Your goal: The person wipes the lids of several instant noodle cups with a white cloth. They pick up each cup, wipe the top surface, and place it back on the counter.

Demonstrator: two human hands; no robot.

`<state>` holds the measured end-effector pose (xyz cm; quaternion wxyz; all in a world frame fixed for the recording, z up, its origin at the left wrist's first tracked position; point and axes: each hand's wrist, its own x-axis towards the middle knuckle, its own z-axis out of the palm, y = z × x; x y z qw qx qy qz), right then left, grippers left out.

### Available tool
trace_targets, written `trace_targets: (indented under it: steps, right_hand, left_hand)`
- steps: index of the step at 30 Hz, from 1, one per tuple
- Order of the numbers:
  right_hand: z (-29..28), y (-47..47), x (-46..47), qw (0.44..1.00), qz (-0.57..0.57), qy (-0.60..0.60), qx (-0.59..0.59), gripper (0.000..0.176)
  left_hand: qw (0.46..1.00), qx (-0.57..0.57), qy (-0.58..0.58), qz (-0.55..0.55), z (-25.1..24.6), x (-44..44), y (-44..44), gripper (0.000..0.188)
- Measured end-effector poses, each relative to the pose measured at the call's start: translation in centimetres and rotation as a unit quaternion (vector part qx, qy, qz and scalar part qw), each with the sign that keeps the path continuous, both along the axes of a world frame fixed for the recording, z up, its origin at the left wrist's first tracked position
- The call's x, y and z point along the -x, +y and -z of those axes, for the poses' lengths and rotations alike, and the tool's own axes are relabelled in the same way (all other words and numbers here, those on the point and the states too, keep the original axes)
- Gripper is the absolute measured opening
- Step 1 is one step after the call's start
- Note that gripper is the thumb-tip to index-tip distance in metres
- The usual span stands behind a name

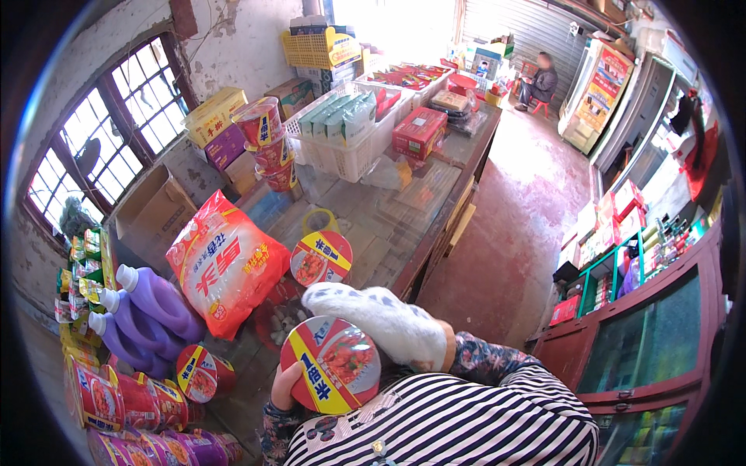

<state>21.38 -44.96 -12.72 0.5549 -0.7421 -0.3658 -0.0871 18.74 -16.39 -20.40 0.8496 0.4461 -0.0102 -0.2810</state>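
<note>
My left hand point(284, 385) grips the side of a red instant-noodle tub point(331, 364), held close to my striped top with its printed lid facing up. My right hand point(448, 346) has a white fluffy cloth point(373, 309) with grey patches about it. The cloth hides its fingers and lies along the far edge of the tub. Just beyond, a second noodle tub point(321, 258) stands on the glass-topped counter point(373, 233). A large red and white bag of washing powder point(227, 265) leans to the left of it.
Purple detergent bottles point(152, 314), another tub point(205, 374) and stacked noodle tubs point(125, 399) crowd the left. Farther along stand a tub stack point(271, 145), a white basket point(338, 152) and a red box point(419, 133). A person point(543, 81) sits near the refrigerator point(600, 93).
</note>
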Motion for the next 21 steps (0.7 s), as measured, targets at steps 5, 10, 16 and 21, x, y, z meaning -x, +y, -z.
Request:
trace_targets:
  steps: [5,10,16,21]
  right_hand:
    - [0.9,0.0,1.4,0.997,0.046,0.054,0.013,0.047]
    - [-1.4,-0.5,-0.3,0.999,-0.038,-0.010,0.006,0.048]
    - [-2.2,-1.1,-0.4,0.998,-0.055,-0.022,0.028,0.046]
    - [0.2,-0.4,1.2,1.000,-0.012,-0.004,0.001,0.043]
  left_hand:
    - [1.000,0.019,0.010,-0.018,1.3,0.4,0.5,0.061]
    - [0.997,-0.023,-0.060,0.039,-0.8,-0.9,-0.9,0.063]
    - [0.996,-0.037,-0.040,0.070,-1.9,-1.0,-1.8,0.064]
    - [0.998,0.041,0.039,0.010,-0.1,1.2,-1.3,0.060]
